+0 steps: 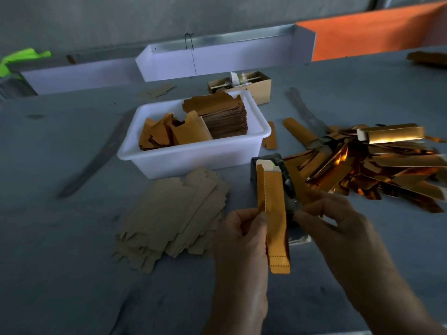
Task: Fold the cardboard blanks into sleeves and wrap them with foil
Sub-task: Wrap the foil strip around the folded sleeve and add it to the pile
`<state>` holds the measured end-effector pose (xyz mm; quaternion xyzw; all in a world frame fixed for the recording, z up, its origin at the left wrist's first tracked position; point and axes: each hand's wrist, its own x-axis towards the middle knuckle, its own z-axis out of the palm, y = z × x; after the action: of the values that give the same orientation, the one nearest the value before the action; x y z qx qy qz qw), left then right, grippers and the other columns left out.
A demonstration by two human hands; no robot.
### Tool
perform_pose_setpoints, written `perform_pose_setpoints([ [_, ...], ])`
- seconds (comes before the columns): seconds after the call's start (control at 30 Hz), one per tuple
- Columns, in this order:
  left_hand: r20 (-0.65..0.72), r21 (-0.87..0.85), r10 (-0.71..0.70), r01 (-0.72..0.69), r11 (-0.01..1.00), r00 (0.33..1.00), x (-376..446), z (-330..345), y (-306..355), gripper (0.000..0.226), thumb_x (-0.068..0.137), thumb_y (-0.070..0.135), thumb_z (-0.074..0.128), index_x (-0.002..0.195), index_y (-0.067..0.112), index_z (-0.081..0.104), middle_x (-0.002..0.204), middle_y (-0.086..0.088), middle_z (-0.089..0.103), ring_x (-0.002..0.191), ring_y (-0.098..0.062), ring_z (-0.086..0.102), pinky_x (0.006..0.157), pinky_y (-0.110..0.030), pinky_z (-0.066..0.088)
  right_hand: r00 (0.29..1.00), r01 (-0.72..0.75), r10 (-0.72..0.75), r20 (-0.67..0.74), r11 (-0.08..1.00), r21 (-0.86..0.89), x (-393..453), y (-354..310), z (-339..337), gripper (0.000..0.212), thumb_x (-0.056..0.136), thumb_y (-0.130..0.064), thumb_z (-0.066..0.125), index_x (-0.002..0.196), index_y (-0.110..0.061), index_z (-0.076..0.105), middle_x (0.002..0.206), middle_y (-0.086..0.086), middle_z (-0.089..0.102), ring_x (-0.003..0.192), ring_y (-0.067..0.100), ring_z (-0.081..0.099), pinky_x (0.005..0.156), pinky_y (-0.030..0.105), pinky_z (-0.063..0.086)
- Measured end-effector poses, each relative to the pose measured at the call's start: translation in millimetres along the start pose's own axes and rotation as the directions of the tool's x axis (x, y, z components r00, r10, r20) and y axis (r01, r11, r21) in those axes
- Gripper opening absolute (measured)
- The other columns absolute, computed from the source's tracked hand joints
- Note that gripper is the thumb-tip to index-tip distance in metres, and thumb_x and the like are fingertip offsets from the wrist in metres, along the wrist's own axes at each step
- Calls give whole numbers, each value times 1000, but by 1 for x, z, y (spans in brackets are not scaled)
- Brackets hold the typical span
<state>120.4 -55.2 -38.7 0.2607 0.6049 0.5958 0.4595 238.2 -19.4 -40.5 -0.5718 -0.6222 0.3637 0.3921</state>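
Observation:
I hold a long narrow orange cardboard sleeve (274,213) upright over the grey table, its white inner end pointing away from me. My left hand (242,238) pinches its left flap near the middle. My right hand (331,216) curls round its right edge, close to a dark tool (285,180) lying behind it. A fan of plain brown cardboard blanks (174,218) lies to the left. A heap of shiny gold foil-wrapped sleeves (375,170) lies to the right.
A white plastic tub (193,155) behind holds stacked orange blanks (217,114). A small open cardboard box (244,85) sits further back, before a white trough (217,59) and an orange panel (375,32). Loose orange sleeves (297,129) lie beside the tub.

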Motion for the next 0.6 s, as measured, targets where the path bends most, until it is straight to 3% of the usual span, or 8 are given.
perform_pose_setpoints([
  [0.13, 10, 31, 16, -16, 999, 1000, 0, 0, 0, 12, 90, 20, 61, 80, 18, 67, 74, -8, 65, 56, -11, 54, 45, -18, 41, 998, 35, -43, -41, 984, -172, -8, 4, 5, 15, 82, -20, 66, 67, -21, 62, 117, -13, 49, 99, 11, 55, 72, 22, 41],
  [0.27, 24, 97, 102, -104, 990, 994, -2, 1, 0, 9, 89, 25, 61, 82, 22, 66, 78, -7, 68, 62, -15, 59, 51, -22, 43, 995, 56, -70, -64, 978, -203, -10, 6, 8, 14, 81, -20, 67, 67, -20, 63, 120, -12, 50, 106, 11, 52, 72, 17, 39],
  [0.4, 133, 204, 221, -245, 948, 966, -1, 4, 4, 5, 89, 30, 59, 86, 29, 63, 82, 9, 68, 71, -7, 64, 58, -20, 49, 995, 61, -75, -69, 981, -182, -11, 8, 12, 10, 81, -17, 67, 72, -14, 66, 124, -7, 54, 108, 14, 54, 82, 28, 46],
  [0.47, 201, 273, 220, -270, 923, 954, 1, 4, 6, 8, 91, 30, 57, 83, 31, 59, 79, 18, 65, 67, -1, 61, 55, -15, 48, 992, 80, -99, -83, 976, -205, -11, 9, 13, 8, 82, -18, 67, 76, -12, 68, 122, -8, 54, 105, 12, 55, 77, 20, 45],
  [0.6, 237, 409, 184, -270, 872, 954, 7, 4, 9, 8, 91, 35, 55, 83, 35, 55, 76, 9, 62, 68, -2, 62, 59, -18, 52, 980, 133, -166, -109, 956, -263, -11, 10, 16, 8, 81, -19, 68, 80, -11, 68, 111, -12, 52, 92, 8, 55, 66, 7, 35],
])
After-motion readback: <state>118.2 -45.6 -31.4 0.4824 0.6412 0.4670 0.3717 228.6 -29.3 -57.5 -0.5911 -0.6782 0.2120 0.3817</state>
